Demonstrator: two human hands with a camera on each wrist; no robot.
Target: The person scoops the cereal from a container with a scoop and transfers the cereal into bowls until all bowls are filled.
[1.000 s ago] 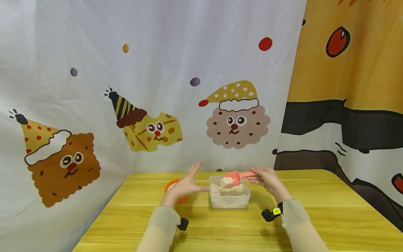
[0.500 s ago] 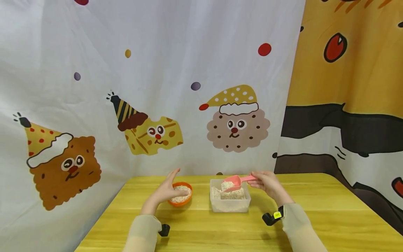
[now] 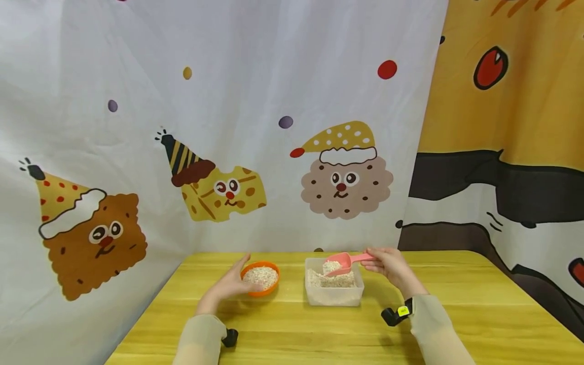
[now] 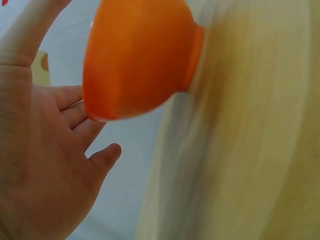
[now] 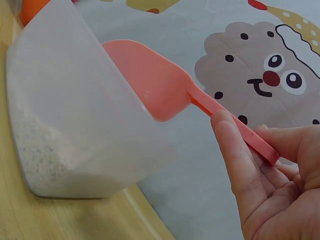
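Observation:
My right hand [image 3: 388, 264] pinches the handle of a pink scoop [image 5: 150, 80], heaped with pale flakes that look like oats, over a clear plastic box [image 3: 335, 298]. More flakes fill the lower part of the box. At the left stands an orange bowl [image 4: 140, 55] full of the same flakes [image 3: 261, 277]. Close to its left side is my left hand [image 3: 228, 285], thumb and fingers spread apart, the thumb overlapping the bowl's near rim in the head view. In the left wrist view, the fingers [image 4: 82, 117] reach partly behind the bowl.
Bowl and box stand apart on a yellow wood-grain table [image 3: 292, 334]. A white cloth [image 3: 246, 101] with cartoon snacks hangs behind the table, and a patterned yellow and black one [image 3: 515, 126] hangs to the right.
My left hand has moved left and down, from in front of the orange bowl to its left side. The right hand stays over the box with the loaded scoop.

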